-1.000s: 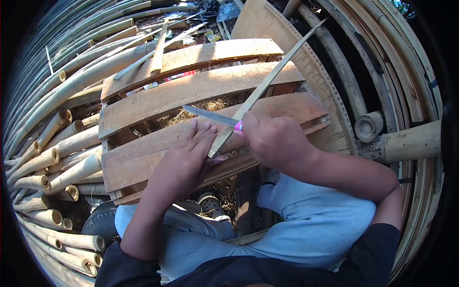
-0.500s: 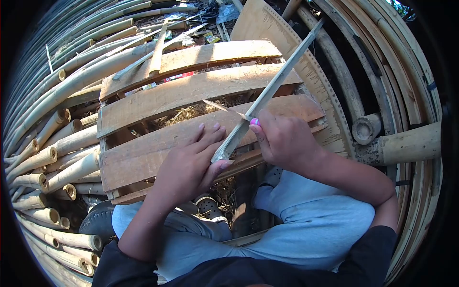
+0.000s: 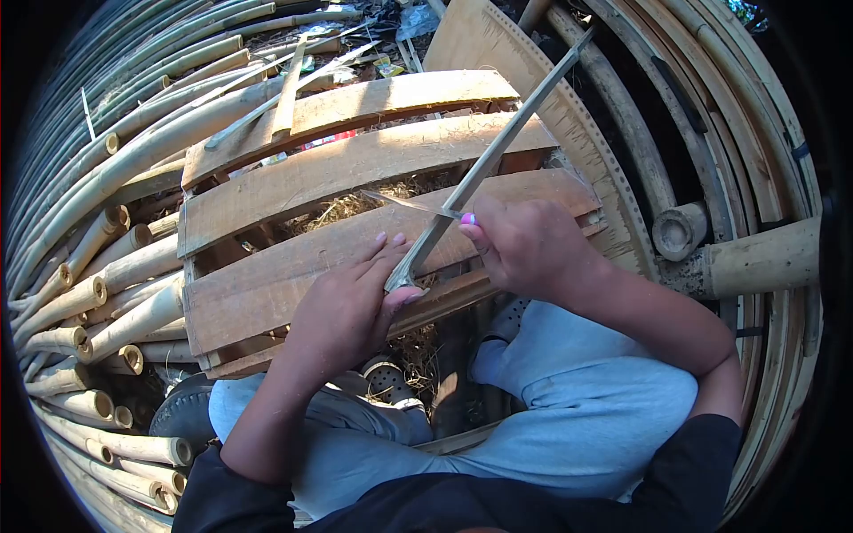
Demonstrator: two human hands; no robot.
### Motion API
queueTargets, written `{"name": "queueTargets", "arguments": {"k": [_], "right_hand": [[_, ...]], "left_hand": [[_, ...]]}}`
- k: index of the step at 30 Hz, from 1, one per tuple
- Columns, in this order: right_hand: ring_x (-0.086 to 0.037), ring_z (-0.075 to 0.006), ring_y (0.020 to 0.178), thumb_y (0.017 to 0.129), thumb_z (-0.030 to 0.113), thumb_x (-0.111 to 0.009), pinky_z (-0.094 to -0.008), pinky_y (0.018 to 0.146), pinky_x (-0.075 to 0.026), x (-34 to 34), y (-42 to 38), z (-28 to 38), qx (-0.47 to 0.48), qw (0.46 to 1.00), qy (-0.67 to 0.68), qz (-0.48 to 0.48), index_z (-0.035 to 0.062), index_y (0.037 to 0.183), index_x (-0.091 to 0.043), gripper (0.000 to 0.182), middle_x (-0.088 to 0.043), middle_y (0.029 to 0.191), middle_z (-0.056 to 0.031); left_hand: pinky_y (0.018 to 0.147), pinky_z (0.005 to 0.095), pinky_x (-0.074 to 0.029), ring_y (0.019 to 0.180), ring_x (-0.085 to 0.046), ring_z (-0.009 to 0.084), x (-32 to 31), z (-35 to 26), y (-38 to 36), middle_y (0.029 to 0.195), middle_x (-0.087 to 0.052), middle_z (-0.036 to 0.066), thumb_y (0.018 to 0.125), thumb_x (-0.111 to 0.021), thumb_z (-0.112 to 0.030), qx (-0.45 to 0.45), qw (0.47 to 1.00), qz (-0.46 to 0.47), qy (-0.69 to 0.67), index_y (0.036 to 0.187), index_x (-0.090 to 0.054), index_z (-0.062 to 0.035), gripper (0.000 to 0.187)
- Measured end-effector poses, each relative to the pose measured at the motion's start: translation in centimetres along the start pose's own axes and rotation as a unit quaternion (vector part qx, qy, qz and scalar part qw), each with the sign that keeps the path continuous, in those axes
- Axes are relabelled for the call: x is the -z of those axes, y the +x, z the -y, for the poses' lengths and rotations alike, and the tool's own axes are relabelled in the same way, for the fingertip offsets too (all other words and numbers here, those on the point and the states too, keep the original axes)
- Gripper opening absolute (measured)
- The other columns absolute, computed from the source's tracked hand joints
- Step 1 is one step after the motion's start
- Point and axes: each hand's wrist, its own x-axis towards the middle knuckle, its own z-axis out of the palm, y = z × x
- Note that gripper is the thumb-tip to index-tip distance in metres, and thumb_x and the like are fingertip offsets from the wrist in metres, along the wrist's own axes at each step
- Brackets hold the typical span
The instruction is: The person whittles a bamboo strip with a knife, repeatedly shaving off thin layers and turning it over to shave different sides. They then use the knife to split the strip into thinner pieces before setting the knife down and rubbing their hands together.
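Left hand: (image 3: 351, 302) grasping the lower end of the bamboo strip between thumb and fingers; fingertips spread toward the near slat of the counter.
Right hand: (image 3: 533, 244) clenched on the knife handle, just right of the strip, above the near slat's right half. Pink band (image 3: 468, 218) shows at the fingers.
Knife: (image 3: 404, 204) blade points left, crosses the strip below its midpoint. Blade-strip contact: cannot tell exactly.
Bamboo strip: (image 3: 498, 151) long, narrow, slants from the near edge of the counter, around mid-width, up past the far right corner. Upper tip reaches over the perforated-edge panel. Lower end looks splayed or frayed.
Counter: (image 3: 258, 204) wooden slats with gaps; straw (image 3: 355, 210) visible through the middle gap.
Far left corner: flat wooden piece (image 3: 289, 93) and a pale split strip (image 3: 267, 108), both across the far slat, sticking out past the far edge.
Curved panel: (image 3: 498, 53) brown, row of small holes along its rim, beyond the far right corner.
Left of counter: bamboo poles (image 3: 142, 311), many, cut ends facing the person.
Right of counter: thick bamboo pole (image 3: 764, 258), roughly level; round cut end (image 3: 680, 233) of another just beside it.
Below near edge: person's light-blue trousers (image 3: 569, 400); perforated clog (image 3: 386, 380).
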Motion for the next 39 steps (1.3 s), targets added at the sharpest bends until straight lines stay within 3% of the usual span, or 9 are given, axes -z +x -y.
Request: {"name": "queueTargets", "arguments": {"k": [8, 11, 13, 18, 22, 26, 35, 37, 39], "right_hand": [[-0.065, -0.0337, 0.056, 0.102, 0.025, -0.058, -0.0436, 0.05, -0.05, 0.5, 0.6, 0.8, -0.003, 0.997, -0.019, 0.078, 0.004, 0.085, -0.056, 0.027, -0.061, 0.061, -0.0147], [-0.065, -0.0325, 0.052, 0.102, 0.026, -0.056, -0.0437, 0.048, -0.05, -1.1, 0.6, -2.4, 0.033, 0.999, 0.005, -0.04, 0.0049, 0.085, -0.057, 0.027, -0.061, 0.058, -0.0134], [-0.065, -0.0326, 0.053, 0.102, 0.025, -0.057, -0.0448, 0.049, -0.05, -0.3, 1.1, -3.3, -0.106, 0.99, -0.092, -0.005, 0.005, 0.086, -0.057, 0.026, -0.061, 0.058, -0.0136], [-0.066, -0.0347, 0.054, 0.103, 0.025, -0.055, -0.044, 0.049, -0.052, -0.6, 0.8, -1.1, 0.067, 0.998, -0.005, -0.016, 0.0046, 0.086, -0.056, 0.027, -0.061, 0.058, -0.0149], [-0.065, -0.0356, 0.056, 0.102, 0.025, -0.057, -0.0471, 0.05, -0.05, -0.9, 0.8, -3.1, -0.118, 0.993, -0.031, 0.007, 0.0047, 0.084, -0.055, 0.027, -0.06, 0.061, -0.015], [-0.065, -0.0363, 0.055, 0.102, 0.025, -0.057, -0.046, 0.049, -0.05, -0.6, 0.4, -0.1, 0.036, 0.998, 0.039, 0.021, 0.0058, 0.084, -0.055, 0.026, -0.06, 0.059, -0.0158], [-0.066, -0.0339, 0.055, 0.101, 0.026, -0.058, -0.0446, 0.05, -0.05, -0.9, 0.9, -2.4, 0.031, 0.999, 0.007, 0.001, 0.0045, 0.086, -0.056, 0.026, -0.06, 0.058, -0.0147], [-0.066, -0.0334, 0.055, 0.101, 0.025, -0.059, -0.0443, 0.05, -0.05, -1.1, 0.6, -2.6, 0.023, 1.0, 0.015, -0.006, 0.0045, 0.086, -0.056, 0.026, -0.061, 0.058, -0.0142], [-0.066, -0.0326, 0.055, 0.1, 0.025, -0.059, -0.0436, 0.049, -0.051, -0.4, 0.9, -2.1, -0.074, 0.996, -0.051, 0.028, 0.0049, 0.086, -0.057, 0.025, -0.062, 0.059, -0.0139]], "left_hand": [[0.096, 0.0472, -0.054, 0.127, -0.058, 0.0377, 0.6, -0.6, 0.3, 0.133, -0.063, 0.021, 0.099, -0.063, -0.033, 0.032, 0.999, 0.013, -0.021, 0.132, -0.057, -0.0005, 0.047], [0.094, 0.0474, -0.055, 0.124, -0.06, 0.0382, 0.4, -0.4, 0.1, 0.131, -0.064, 0.021, 0.098, -0.063, -0.032, 0.036, 0.999, 0.009, -0.017, 0.132, -0.058, -0.0013, 0.046], [0.092, 0.0477, -0.055, 0.121, -0.062, 0.0386, 0.2, -0.1, 0.1, 0.13, -0.065, 0.021, 0.098, -0.064, -0.031, 0.004, 1.0, -0.01, -0.005, 0.132, -0.058, -0.0013, 0.045], [0.09, 0.0479, -0.055, 0.12, -0.063, 0.0387, 0.1, 0.1, 0.3, 0.128, -0.066, 0.02, 0.097, -0.064, -0.029, 0.01, 1.0, -0.02, -0.011, 0.131, -0.059, -0.0012, 0.044], [0.089, 0.0479, -0.055, 0.119, -0.063, 0.0388, 0.3, -0.3, 0.3, 0.127, -0.066, 0.02, 0.097, -0.065, -0.028, 0.024, 0.999, -0.006, -0.021, 0.131, -0.06, -0.0008, 0.044], [0.089, 0.0478, -0.055, 0.118, -0.064, 0.0383, 0.0, 0.3, 0.3, 0.128, -0.066, 0.02, 0.097, -0.065, -0.028, 0.005, 1.0, -0.013, -0.014, 0.131, -0.061, -0.001, 0.043], [0.087, 0.0477, -0.055, 0.111, -0.067, 0.0399, 0.0, 0.2, 0.3, 0.119, -0.068, 0.025, 0.097, -0.064, -0.029, -0.008, 1.0, -0.027, -0.012, 0.131, -0.062, -0.0012, 0.044], [0.089, 0.0478, -0.055, 0.115, -0.065, 0.0391, 0.2, -0.1, 0.2, 0.124, -0.067, 0.022, 0.098, -0.064, -0.03, 0.066, 0.997, 0.008, -0.032, 0.131, -0.062, -0.0019, 0.043], [0.089, 0.0478, -0.055, 0.116, -0.065, 0.0389, 0.1, 0.0, 0.1, 0.126, -0.067, 0.021, 0.098, -0.064, -0.03, 0.043, 0.999, 0.001, -0.027, 0.13, -0.062, -0.002, 0.043]]}}
